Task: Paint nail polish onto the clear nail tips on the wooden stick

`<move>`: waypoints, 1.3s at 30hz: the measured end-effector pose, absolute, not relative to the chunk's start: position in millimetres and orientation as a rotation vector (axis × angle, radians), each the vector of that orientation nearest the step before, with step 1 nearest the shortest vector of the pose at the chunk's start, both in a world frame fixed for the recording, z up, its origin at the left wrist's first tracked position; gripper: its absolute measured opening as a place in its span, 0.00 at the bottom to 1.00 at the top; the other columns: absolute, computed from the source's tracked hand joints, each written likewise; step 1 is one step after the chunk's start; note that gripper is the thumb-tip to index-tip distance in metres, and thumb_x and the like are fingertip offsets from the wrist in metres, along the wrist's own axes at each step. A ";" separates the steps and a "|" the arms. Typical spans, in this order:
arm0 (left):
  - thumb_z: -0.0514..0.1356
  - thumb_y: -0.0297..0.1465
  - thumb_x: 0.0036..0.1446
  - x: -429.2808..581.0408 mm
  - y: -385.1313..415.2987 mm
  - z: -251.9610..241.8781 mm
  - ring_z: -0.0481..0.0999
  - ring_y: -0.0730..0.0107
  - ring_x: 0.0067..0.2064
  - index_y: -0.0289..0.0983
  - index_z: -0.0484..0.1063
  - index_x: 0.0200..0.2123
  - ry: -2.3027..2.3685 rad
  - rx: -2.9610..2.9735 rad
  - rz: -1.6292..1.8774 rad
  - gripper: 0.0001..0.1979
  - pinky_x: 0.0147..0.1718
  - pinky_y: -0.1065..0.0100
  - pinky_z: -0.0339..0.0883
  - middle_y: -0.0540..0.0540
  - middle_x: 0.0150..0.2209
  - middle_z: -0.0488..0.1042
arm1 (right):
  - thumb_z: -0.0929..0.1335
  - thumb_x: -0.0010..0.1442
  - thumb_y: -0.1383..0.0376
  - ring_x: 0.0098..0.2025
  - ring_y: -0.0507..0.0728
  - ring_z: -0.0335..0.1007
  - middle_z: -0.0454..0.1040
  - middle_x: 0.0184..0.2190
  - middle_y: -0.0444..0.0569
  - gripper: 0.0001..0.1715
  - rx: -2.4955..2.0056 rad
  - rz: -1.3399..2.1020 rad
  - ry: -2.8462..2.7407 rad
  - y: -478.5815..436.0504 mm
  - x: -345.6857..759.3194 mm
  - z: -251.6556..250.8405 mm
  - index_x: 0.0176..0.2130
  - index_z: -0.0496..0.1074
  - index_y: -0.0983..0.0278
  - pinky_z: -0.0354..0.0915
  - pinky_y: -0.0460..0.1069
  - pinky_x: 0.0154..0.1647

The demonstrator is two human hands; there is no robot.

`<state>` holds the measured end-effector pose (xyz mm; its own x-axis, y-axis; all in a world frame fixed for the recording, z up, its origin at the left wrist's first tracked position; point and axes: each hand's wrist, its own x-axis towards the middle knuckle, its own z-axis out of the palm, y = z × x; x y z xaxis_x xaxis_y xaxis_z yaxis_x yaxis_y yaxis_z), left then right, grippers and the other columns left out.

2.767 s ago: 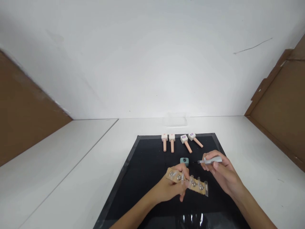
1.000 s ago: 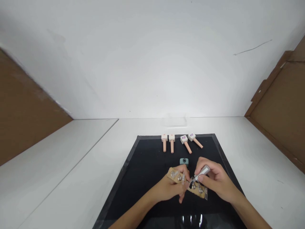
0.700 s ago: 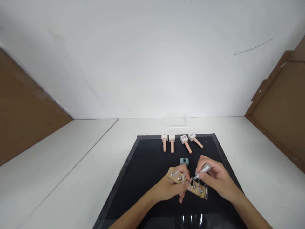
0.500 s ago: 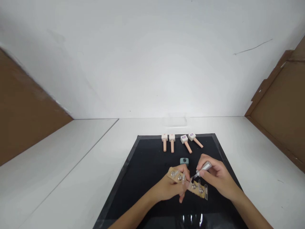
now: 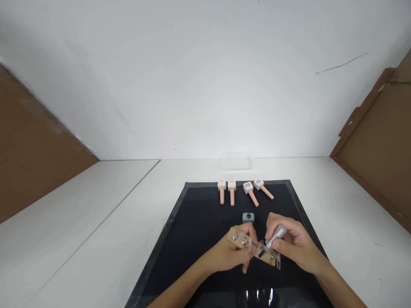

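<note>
My left hand [image 5: 229,255] grips a tan holder [image 5: 236,238] with silver studs and clear nail tips on it; its two ends stick out on either side of my fingers. My right hand [image 5: 295,244] pinches a silver-capped brush [image 5: 278,235], its dark bristles pointing down and left at the holder's right part. Whether the bristles touch a tip is too small to tell. Just beyond my left fingers stands a teal bottle [image 5: 248,217] with a dark round opening on top.
White square bottles with peach caps, one of them a bottle [image 5: 231,185], lie in a row at the back of the black mat [image 5: 199,214]. Behind the mat is a clear tray [image 5: 237,164] by the white wall. Brown panels stand at both sides.
My right hand has tilted the brush steeper and lowered its bristles over the holder's right part. The holder has shifted slightly in my left hand.
</note>
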<state>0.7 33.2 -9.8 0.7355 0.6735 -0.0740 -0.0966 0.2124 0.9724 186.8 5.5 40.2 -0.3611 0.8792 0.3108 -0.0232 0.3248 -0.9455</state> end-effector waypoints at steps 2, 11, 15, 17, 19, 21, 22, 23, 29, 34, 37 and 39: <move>0.63 0.50 0.45 1.4 33.4 -8.9 0.64 0.82 0.14 0.36 0.61 0.27 0.560 1.258 0.566 0.23 0.14 0.79 0.58 0.57 0.15 0.62 | 0.67 0.59 0.53 0.25 0.51 0.58 0.61 0.23 0.42 0.16 -0.800 1.200 -1.670 5.6 186.0 41.2 0.29 0.72 0.62 0.55 0.46 0.25; 0.63 0.50 0.45 3.4 32.6 -8.0 0.64 0.81 0.14 0.36 0.61 0.28 0.501 1.262 0.562 0.23 0.13 0.80 0.55 0.57 0.15 0.63 | 0.67 0.59 0.59 0.25 0.52 0.57 0.60 0.23 0.41 0.12 -0.968 1.159 -1.683 8.5 185.3 40.8 0.27 0.70 0.63 0.57 0.46 0.27; 0.63 0.49 0.46 2.6 31.9 -8.6 0.63 0.81 0.13 0.36 0.61 0.28 0.511 1.277 0.570 0.23 0.13 0.80 0.54 0.58 0.13 0.62 | 0.67 0.59 0.62 0.25 0.51 0.57 0.60 0.23 0.41 0.10 -0.999 1.154 -1.658 8.9 185.8 41.2 0.27 0.69 0.62 0.57 0.46 0.27; 0.64 0.49 0.46 2.1 31.4 -7.4 0.63 0.81 0.13 0.36 0.61 0.27 0.523 1.270 0.568 0.23 0.13 0.80 0.54 0.58 0.14 0.61 | 0.67 0.58 0.63 0.25 0.51 0.57 0.60 0.23 0.41 0.09 -1.014 1.149 -1.644 8.8 186.0 41.8 0.27 0.68 0.62 0.57 0.46 0.27; 0.64 0.48 0.46 1.8 31.0 -5.8 0.64 0.82 0.14 0.36 0.61 0.26 0.527 1.266 0.566 0.23 0.13 0.80 0.55 0.58 0.15 0.61 | 0.67 0.58 0.63 0.25 0.51 0.57 0.60 0.23 0.41 0.08 -1.028 1.139 -1.634 8.8 186.1 42.4 0.27 0.68 0.63 0.57 0.46 0.27; 0.64 0.49 0.46 1.6 30.7 -4.9 0.64 0.82 0.14 0.36 0.60 0.26 0.528 1.263 0.567 0.23 0.13 0.81 0.55 0.58 0.15 0.61 | 0.67 0.57 0.64 0.25 0.52 0.58 0.61 0.23 0.41 0.08 -1.038 1.129 -1.627 9.0 186.1 42.5 0.27 0.68 0.63 0.57 0.46 0.27; 0.64 0.49 0.45 1.6 30.7 -4.9 0.64 0.83 0.14 0.36 0.60 0.26 0.528 1.262 0.567 0.23 0.13 0.81 0.56 0.58 0.15 0.61 | 0.67 0.57 0.64 0.25 0.52 0.58 0.61 0.23 0.41 0.08 -1.041 1.124 -1.623 9.3 186.1 42.3 0.27 0.68 0.63 0.57 0.46 0.27; 0.64 0.49 0.45 1.5 30.7 -5.4 0.64 0.83 0.14 0.36 0.60 0.26 0.530 1.261 0.566 0.24 0.13 0.81 0.56 0.58 0.15 0.61 | 0.67 0.57 0.63 0.25 0.52 0.58 0.61 0.23 0.41 0.08 -1.041 1.119 -1.620 9.7 186.2 42.0 0.27 0.68 0.63 0.57 0.46 0.27; 0.63 0.50 0.46 -0.2 31.1 -10.1 0.64 0.83 0.13 0.35 0.61 0.27 0.503 1.264 0.576 0.24 0.13 0.80 0.56 0.57 0.16 0.63 | 0.67 0.58 0.56 0.25 0.52 0.59 0.62 0.23 0.42 0.14 -1.050 1.056 -1.547 11.4 188.7 38.0 0.27 0.70 0.62 0.58 0.47 0.27; 0.64 0.49 0.45 -2.4 32.4 -10.9 0.63 0.83 0.13 0.36 0.59 0.27 0.497 1.215 0.585 0.24 0.12 0.80 0.57 0.58 0.15 0.62 | 0.68 0.57 0.52 0.25 0.54 0.61 0.63 0.23 0.44 0.17 -0.876 1.088 -1.543 10.7 190.7 38.7 0.28 0.71 0.62 0.59 0.48 0.26; 0.64 0.46 0.47 -1.7 33.8 -12.5 0.62 0.83 0.13 0.36 0.59 0.27 0.455 1.178 0.610 0.22 0.12 0.80 0.59 0.59 0.15 0.62 | 0.68 0.58 0.51 0.26 0.54 0.61 0.63 0.23 0.44 0.17 -0.792 1.127 -1.604 9.9 189.4 41.6 0.29 0.73 0.62 0.59 0.48 0.26; 0.64 0.45 0.48 -0.7 34.3 -13.9 0.62 0.84 0.13 0.36 0.58 0.27 0.426 1.163 0.622 0.21 0.12 0.80 0.59 0.59 0.15 0.62 | 0.68 0.58 0.53 0.25 0.53 0.61 0.64 0.23 0.44 0.16 -0.798 1.136 -1.634 9.7 188.0 43.2 0.30 0.74 0.62 0.59 0.48 0.26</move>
<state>-0.7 34.3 -13.9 0.7586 0.6516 0.0057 -0.2307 0.2604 0.9375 188.0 9.7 43.2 -0.3282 0.8828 0.3361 -0.0076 0.3533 -0.9355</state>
